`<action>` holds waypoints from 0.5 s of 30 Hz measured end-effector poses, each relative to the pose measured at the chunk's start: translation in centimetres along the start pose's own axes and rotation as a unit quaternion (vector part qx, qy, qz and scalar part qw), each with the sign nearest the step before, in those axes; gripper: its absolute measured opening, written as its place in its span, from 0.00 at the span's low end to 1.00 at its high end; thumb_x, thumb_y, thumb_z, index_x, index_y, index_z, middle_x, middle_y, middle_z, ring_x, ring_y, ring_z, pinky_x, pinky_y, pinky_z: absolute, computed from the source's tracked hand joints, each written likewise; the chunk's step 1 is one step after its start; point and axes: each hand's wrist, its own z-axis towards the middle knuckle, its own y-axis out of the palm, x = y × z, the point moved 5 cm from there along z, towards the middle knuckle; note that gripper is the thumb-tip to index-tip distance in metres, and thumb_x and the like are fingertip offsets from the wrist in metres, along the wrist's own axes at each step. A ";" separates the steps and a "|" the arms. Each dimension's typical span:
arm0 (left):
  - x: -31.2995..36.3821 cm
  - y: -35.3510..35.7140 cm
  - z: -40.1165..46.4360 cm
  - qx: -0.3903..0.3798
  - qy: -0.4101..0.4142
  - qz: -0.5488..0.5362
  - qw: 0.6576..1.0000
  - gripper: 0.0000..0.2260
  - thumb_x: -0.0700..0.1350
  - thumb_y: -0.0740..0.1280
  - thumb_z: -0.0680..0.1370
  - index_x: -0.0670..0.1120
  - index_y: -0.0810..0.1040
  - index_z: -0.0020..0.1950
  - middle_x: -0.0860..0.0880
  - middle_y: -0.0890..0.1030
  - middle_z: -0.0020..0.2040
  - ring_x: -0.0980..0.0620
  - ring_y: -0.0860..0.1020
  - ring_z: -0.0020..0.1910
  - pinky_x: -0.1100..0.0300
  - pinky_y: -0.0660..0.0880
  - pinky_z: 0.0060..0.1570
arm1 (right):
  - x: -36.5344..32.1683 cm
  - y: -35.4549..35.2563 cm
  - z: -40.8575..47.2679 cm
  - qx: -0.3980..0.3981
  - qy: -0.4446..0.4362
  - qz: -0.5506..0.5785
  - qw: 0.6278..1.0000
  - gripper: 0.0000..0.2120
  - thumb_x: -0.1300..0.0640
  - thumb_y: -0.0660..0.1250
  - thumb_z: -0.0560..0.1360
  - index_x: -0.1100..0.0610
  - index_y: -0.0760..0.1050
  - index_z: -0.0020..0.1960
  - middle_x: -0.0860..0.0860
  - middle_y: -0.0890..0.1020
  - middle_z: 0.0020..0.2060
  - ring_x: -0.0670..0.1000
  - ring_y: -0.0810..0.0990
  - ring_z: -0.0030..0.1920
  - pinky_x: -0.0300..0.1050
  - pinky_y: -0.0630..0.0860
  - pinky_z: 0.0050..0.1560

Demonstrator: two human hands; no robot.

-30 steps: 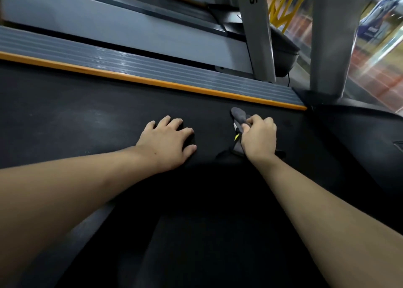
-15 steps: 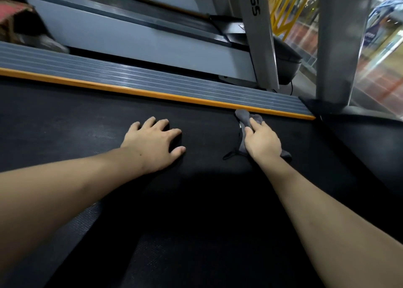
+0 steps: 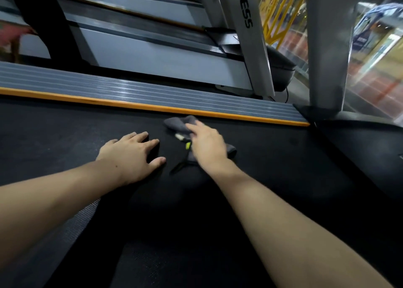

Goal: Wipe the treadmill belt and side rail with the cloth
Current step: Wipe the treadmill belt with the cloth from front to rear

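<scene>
Here right hand (image 3: pixel 207 145) presses cloth (image 3: pixel 181 124)

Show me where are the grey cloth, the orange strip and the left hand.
grey cloth (image 3: pixel 177 123): head view, far end ahead of the fingers.
orange strip (image 3: pixel 130 105): head view, middle of its length.
left hand (image 3: pixel 130 154): head view, back of the hand.

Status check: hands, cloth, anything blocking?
Left hand flat on belt. Right hand pressing cloth beside rail. Nothing blocking.

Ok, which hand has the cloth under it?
The right hand, fingers extended over the grey cloth near the orange-edged side rail; the left hand lies flat on bare belt.
</scene>
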 end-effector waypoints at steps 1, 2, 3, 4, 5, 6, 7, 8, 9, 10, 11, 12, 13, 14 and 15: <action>-0.1 -0.3 0.1 -0.007 0.000 0.004 1.000 0.34 0.75 0.48 0.75 0.64 0.57 0.79 0.55 0.56 0.82 0.51 0.54 0.80 0.43 0.56 0.76 | 2.5 -1.1 0.2 0.016 0.030 -0.019 0.999 0.17 0.53 0.62 0.79 0.39 0.76 0.65 0.42 0.74 0.70 0.57 0.78 0.63 0.50 0.75 0.61; -0.2 -0.6 0.2 -0.010 0.000 0.009 1.000 0.34 0.75 0.48 0.75 0.65 0.56 0.79 0.55 0.56 0.82 0.51 0.54 0.80 0.41 0.55 0.76 | 5.1 -2.4 0.3 0.033 0.071 -0.031 0.996 0.16 0.53 0.62 0.79 0.40 0.76 0.64 0.42 0.75 0.69 0.58 0.78 0.62 0.51 0.75 0.60; -0.4 -0.9 0.3 -0.014 -0.003 0.011 1.000 0.34 0.76 0.48 0.74 0.66 0.56 0.79 0.55 0.56 0.82 0.50 0.54 0.80 0.39 0.55 0.76 | 7.5 -3.5 0.3 0.048 0.116 -0.035 0.991 0.15 0.54 0.62 0.79 0.42 0.77 0.63 0.45 0.76 0.68 0.60 0.78 0.61 0.51 0.75 0.59; -0.7 -1.0 0.4 -0.021 -0.006 0.010 1.000 0.34 0.77 0.49 0.74 0.66 0.55 0.79 0.55 0.55 0.82 0.50 0.53 0.80 0.38 0.54 0.75 | 9.4 -4.3 0.0 0.059 0.157 -0.034 0.985 0.14 0.54 0.62 0.80 0.44 0.78 0.62 0.49 0.78 0.64 0.61 0.78 0.60 0.51 0.75 0.58; -0.9 -0.9 0.5 -0.032 -0.008 0.002 0.999 0.34 0.77 0.49 0.74 0.67 0.54 0.79 0.55 0.55 0.82 0.50 0.52 0.81 0.37 0.55 0.75 | 10.4 -4.5 -0.2 0.070 0.184 -0.035 0.980 0.12 0.55 0.62 0.80 0.46 0.78 0.60 0.52 0.80 0.60 0.62 0.78 0.59 0.52 0.74 0.56; -1.1 -0.8 0.6 -0.044 -0.006 -0.006 0.999 0.34 0.76 0.50 0.74 0.67 0.53 0.79 0.56 0.54 0.82 0.50 0.51 0.81 0.37 0.55 0.75 | 10.5 -4.5 -0.3 0.080 0.190 -0.043 0.977 0.11 0.54 0.62 0.80 0.48 0.78 0.59 0.54 0.80 0.57 0.62 0.78 0.57 0.52 0.74 0.55; -1.3 -0.7 0.6 -0.054 -0.003 -0.013 0.998 0.34 0.76 0.50 0.74 0.67 0.53 0.79 0.57 0.53 0.82 0.50 0.50 0.81 0.37 0.55 0.76 | 9.7 -4.0 -0.3 0.087 0.184 -0.056 0.977 0.10 0.53 0.62 0.79 0.49 0.78 0.57 0.55 0.81 0.55 0.62 0.78 0.55 0.53 0.74 0.53; -1.6 -0.6 0.7 -0.062 0.000 -0.017 0.998 0.34 0.76 0.51 0.75 0.67 0.52 0.79 0.57 0.52 0.82 0.51 0.49 0.81 0.38 0.55 0.76 | 8.3 -3.3 -0.3 0.089 0.174 -0.073 0.978 0.10 0.51 0.61 0.79 0.49 0.78 0.57 0.55 0.81 0.54 0.63 0.77 0.54 0.53 0.74 0.53; -1.7 -0.6 0.8 -0.067 0.005 -0.018 0.998 0.35 0.76 0.51 0.74 0.66 0.51 0.80 0.58 0.51 0.82 0.52 0.49 0.81 0.38 0.55 0.76 | 6.6 -2.4 -0.2 0.088 0.161 -0.086 0.979 0.12 0.47 0.61 0.79 0.49 0.78 0.57 0.56 0.80 0.55 0.63 0.77 0.53 0.54 0.73 0.53; -1.9 -0.7 0.9 -0.072 0.008 -0.017 0.997 0.36 0.77 0.51 0.74 0.66 0.51 0.80 0.58 0.50 0.82 0.52 0.48 0.81 0.39 0.55 0.76 | 4.7 -1.5 -0.1 0.081 0.142 -0.089 0.982 0.14 0.44 0.60 0.79 0.48 0.78 0.58 0.56 0.80 0.56 0.64 0.76 0.53 0.54 0.73 0.54; -2.2 -0.8 0.9 -0.079 0.009 -0.018 0.997 0.37 0.77 0.52 0.74 0.66 0.50 0.80 0.59 0.49 0.82 0.53 0.47 0.81 0.40 0.55 0.77 | 2.4 -0.7 0.0 0.077 0.116 -0.081 0.987 0.16 0.41 0.60 0.78 0.48 0.78 0.60 0.56 0.79 0.57 0.64 0.76 0.53 0.54 0.72 0.55; -2.4 -0.8 0.9 -0.088 0.008 -0.018 0.996 0.38 0.77 0.53 0.73 0.65 0.49 0.80 0.59 0.48 0.82 0.53 0.46 0.81 0.40 0.54 0.77 | -0.1 0.1 0.0 0.069 0.082 -0.071 0.992 0.17 0.42 0.61 0.78 0.47 0.77 0.62 0.56 0.78 0.60 0.64 0.76 0.55 0.55 0.72 0.56; -2.5 -0.8 0.8 -0.098 0.008 -0.017 0.995 0.38 0.77 0.53 0.73 0.66 0.49 0.80 0.59 0.46 0.82 0.54 0.45 0.81 0.39 0.53 0.77 | -2.5 1.0 -0.2 0.056 0.041 -0.069 0.995 0.17 0.43 0.61 0.79 0.47 0.76 0.65 0.55 0.76 0.64 0.63 0.75 0.57 0.55 0.72 0.58; -2.6 -0.7 0.8 -0.107 0.007 -0.013 0.994 0.38 0.77 0.54 0.73 0.67 0.48 0.80 0.60 0.45 0.82 0.54 0.44 0.81 0.36 0.51 0.76 | -4.3 1.7 -0.4 0.038 0.005 -0.064 0.997 0.17 0.46 0.61 0.80 0.47 0.74 0.67 0.54 0.74 0.68 0.62 0.74 0.60 0.55 0.72 0.61; -2.7 -0.7 0.8 -0.115 0.007 -0.011 0.993 0.38 0.77 0.54 0.73 0.68 0.47 0.80 0.61 0.43 0.82 0.54 0.43 0.81 0.34 0.50 0.75 | -5.1 2.0 -0.5 0.021 -0.017 -0.047 0.999 0.17 0.48 0.60 0.81 0.46 0.73 0.69 0.53 0.71 0.71 0.61 0.72 0.63 0.55 0.71 0.64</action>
